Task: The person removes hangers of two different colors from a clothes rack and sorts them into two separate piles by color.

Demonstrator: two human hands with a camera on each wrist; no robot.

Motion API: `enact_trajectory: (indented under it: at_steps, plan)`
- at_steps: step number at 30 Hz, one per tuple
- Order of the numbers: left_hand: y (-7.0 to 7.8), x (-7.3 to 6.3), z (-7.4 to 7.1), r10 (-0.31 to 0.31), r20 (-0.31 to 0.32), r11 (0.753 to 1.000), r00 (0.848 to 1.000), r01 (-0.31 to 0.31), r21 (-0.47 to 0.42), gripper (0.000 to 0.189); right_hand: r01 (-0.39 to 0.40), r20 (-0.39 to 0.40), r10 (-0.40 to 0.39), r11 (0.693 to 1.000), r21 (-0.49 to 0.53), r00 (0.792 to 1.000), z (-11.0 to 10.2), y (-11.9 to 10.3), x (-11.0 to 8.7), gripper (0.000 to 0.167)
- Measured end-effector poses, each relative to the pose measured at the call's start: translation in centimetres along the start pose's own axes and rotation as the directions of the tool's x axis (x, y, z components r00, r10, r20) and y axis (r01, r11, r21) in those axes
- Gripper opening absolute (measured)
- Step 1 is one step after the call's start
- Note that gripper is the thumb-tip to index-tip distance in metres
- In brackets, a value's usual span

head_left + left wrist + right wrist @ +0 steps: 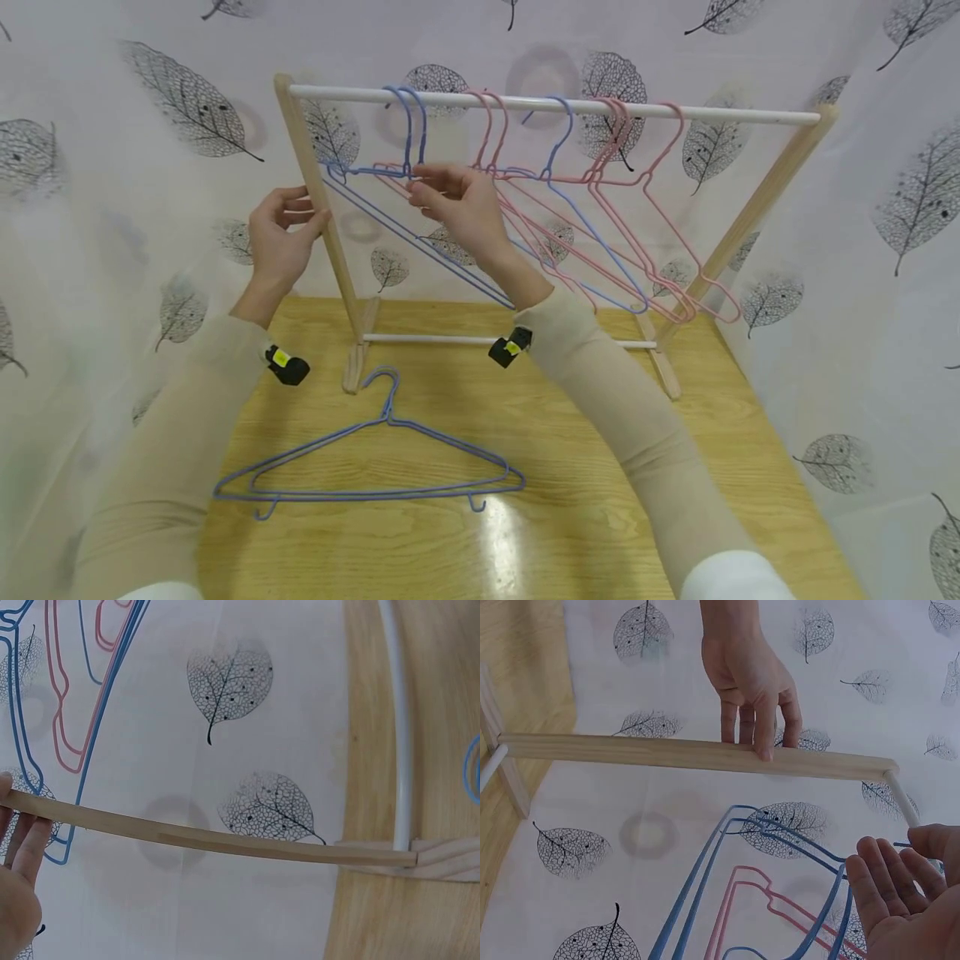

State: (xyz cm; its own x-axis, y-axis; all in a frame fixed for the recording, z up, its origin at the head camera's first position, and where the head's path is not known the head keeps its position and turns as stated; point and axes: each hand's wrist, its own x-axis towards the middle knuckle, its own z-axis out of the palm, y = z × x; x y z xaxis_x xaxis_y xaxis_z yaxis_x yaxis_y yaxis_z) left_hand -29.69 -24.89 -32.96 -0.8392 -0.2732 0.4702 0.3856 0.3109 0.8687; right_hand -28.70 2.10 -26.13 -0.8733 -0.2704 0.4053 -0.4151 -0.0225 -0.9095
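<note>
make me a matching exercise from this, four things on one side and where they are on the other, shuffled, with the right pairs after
1. left hand
2. right hand
3. pink hangers
4. lower blue hangers

A. near two blue hooks
B. lying on the wooden surface
C. touching the left wooden post
D. hanging from the white top rail

Pairs: 1-C, 2-A, 3-D, 4-B

Head view looks down; closer wrist views share one wooden post (187, 835).
</note>
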Motion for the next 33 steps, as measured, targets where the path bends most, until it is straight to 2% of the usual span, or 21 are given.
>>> enact_trajectory:
  at_steps: [6,17,22,28,33]
  plan:
    - [-0.1,0.0,0.0,-0.008,-0.001,1.000,1.000,0.008,-0.010,0.034,0.023,-0.038,-0.024,0.999,-0.030,0.999,-0.5,0.2,0.8,0.027]
    - [0.0,0.0,0.0,0.009,0.000,1.000,1.000,-0.009,-0.022,0.033,-0.012,-0.080,0.009,0.999,-0.033,0.997,-0.7,0.6,1.6,0.025]
    - [0.0,0.0,0.0,0.009,-0.002,1.000,1.000,-0.009,-0.012,0.034,-0.012,-0.093,0.005,0.997,-0.074,0.996,-0.6,1.1,1.9,0.025]
    - [0.0,-0.1,0.0,0.006,-0.002,1.000,1.000,-0.006,-0.006,0.033,-0.054,-0.077,0.044,0.990,-0.130,0.996,0.1,1.3,2.3,0.027]
    - [0.1,-0.2,0.0,0.011,-0.004,1.000,1.000,-0.011,-0.002,0.033,-0.069,-0.049,0.064,0.991,-0.113,0.997,0.8,1.4,2.6,0.029]
